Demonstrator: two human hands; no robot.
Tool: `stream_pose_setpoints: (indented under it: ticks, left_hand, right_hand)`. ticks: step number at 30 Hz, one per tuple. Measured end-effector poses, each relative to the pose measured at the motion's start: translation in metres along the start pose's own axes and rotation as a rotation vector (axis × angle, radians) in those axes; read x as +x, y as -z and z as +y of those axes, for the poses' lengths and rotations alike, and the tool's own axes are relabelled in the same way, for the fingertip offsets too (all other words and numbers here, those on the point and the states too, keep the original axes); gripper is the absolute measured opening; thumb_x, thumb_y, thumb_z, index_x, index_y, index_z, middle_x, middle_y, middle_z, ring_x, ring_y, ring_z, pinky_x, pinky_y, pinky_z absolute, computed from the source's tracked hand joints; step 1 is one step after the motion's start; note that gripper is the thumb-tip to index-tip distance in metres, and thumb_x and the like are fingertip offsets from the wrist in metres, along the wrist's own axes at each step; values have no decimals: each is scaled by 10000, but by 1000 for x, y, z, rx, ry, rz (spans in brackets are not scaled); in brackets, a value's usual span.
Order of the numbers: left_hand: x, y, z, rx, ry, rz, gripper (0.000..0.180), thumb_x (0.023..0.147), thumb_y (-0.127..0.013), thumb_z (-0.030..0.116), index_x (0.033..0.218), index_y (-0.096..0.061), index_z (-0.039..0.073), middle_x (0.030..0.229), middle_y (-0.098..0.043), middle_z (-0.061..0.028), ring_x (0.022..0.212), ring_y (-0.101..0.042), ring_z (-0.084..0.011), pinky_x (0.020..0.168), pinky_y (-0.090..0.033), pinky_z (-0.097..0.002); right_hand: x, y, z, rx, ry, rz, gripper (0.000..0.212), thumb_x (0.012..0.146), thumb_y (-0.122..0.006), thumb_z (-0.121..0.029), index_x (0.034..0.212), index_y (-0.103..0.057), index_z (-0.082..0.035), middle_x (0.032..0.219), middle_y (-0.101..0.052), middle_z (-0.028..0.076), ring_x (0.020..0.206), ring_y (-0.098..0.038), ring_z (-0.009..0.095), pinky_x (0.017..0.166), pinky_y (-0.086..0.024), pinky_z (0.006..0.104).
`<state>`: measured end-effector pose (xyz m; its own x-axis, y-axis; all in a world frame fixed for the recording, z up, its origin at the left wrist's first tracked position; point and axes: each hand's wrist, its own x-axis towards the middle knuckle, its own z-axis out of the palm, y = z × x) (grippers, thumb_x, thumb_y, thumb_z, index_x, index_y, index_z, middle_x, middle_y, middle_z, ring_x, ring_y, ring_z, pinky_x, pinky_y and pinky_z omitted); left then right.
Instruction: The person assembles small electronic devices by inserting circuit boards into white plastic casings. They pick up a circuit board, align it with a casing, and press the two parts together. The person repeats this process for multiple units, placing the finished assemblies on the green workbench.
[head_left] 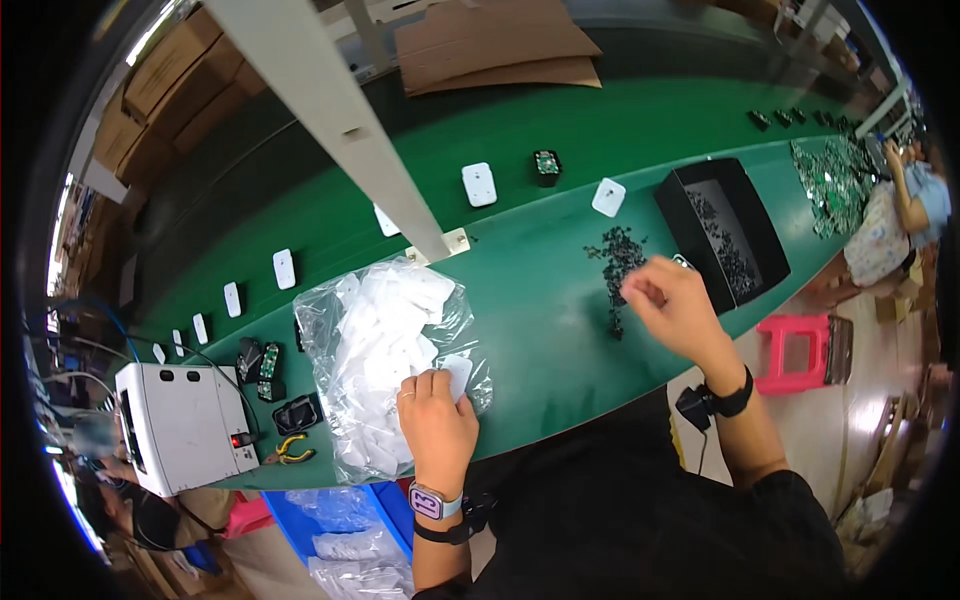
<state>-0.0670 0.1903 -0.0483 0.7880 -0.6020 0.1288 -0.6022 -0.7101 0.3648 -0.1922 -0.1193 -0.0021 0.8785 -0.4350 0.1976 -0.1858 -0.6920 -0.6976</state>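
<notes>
My left hand (437,425) rests at the near right side of a clear plastic bag (318,335) filled with white plastic covers (385,345). Its fingers are bent around a rounded white cover (457,374), which juts out between index finger and thumb. Over a scattered heap of small black parts (618,252), my right hand (675,308) is closed in a pinch; whatever is between its fingertips is too small to make out. Just beyond that heap, a single white cover (608,197) lies on the green table (545,330).
An open black box (684,235) with more black parts stands right. Across the table, a white cover (479,185) and a black housing with a circuit board (546,167) sit on a green belt (640,130). A post (340,130), white machine (190,425) and pliers (292,452) are left.
</notes>
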Motion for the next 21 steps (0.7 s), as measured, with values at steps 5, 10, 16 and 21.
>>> stream_pose_setpoints:
  ticks: [5,10,16,21]
  left_hand:
    - [3,-11,-2,-45,13,211,180,820,-659,15,993,-672,-33,895,-664,-222,860,-612,-418,785,-511,-477]
    - [2,-6,21,-1029,282,184,231,954,-558,-74,1175,-617,-45,936,-660,-115,873,-713,-213,706,-595,-354]
    - [-6,-1,57,-1281,433,90,372,931,-606,-110,1267,-480,-12,954,-666,-126,774,-689,-179,611,-580,-271]
    - [-15,-10,59,-1269,502,16,307,921,-679,-58,1165,-508,18,931,-711,-111,697,-660,-138,563,-533,-255]
  right_hand:
    - [-73,-13,47,25,-188,75,32,860,-716,-35,881,-704,-14,780,-627,107,637,-613,221,601,-493,325]
    - [-69,-31,56,-13,-82,116,57,850,-724,-38,899,-703,-23,818,-652,110,665,-651,287,611,-529,376]
    - [-46,-45,58,-39,9,114,80,853,-728,-65,920,-700,-32,846,-667,99,672,-666,309,590,-546,393]
    - [-34,-46,61,-158,94,-4,77,853,-717,-87,906,-686,-39,826,-651,106,698,-667,328,615,-557,419]
